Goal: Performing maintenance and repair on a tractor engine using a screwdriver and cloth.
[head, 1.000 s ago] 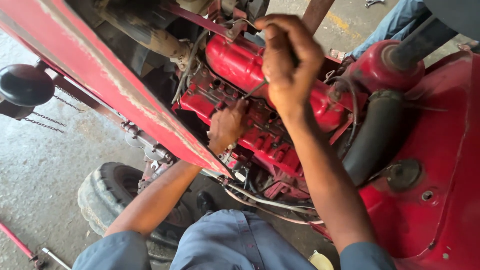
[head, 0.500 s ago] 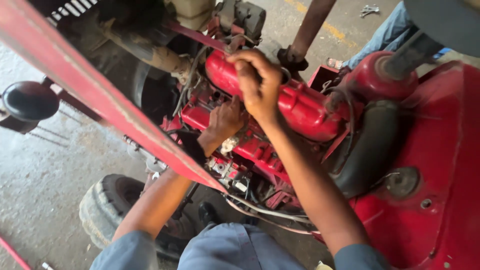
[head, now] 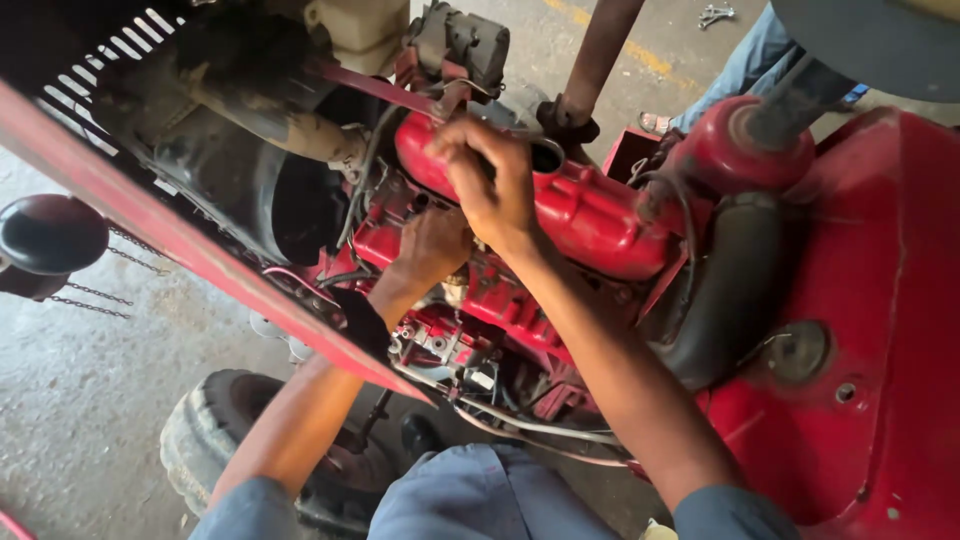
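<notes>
While the right hand (head: 490, 185) curls its fingers over the top of the red engine block (head: 590, 215), it seems clenched round something small, perhaps a tool handle, though nothing of it shows past the knuckles and I cannot tell what it grips. Lower down, the left hand (head: 432, 245) reaches under the slanting red bar (head: 200, 260) and presses into the side of the engine, its fingers bent against a pale fitting (head: 456, 288) just beneath it; whether it pinches that part or only steadies it is hidden by the hand itself.

Around the two hands lie thin tubes and wires (head: 530, 428) running along the lower engine, a thick black hose (head: 725, 290) curving down on the right, and a round red canister (head: 740, 145) above it. Another person's arm (head: 590, 60) comes down from the top and rests a hand on the far end of the engine. A front tyre (head: 215, 440) sits on the concrete floor (head: 80, 390) below.

By my reading, the step in hand is work on a fastener or fitting on the engine's side, one hand holding low, the other working from above. A further move would call for firm, close control, since the gap among the pipes is tight and the view of the part is blocked.
</notes>
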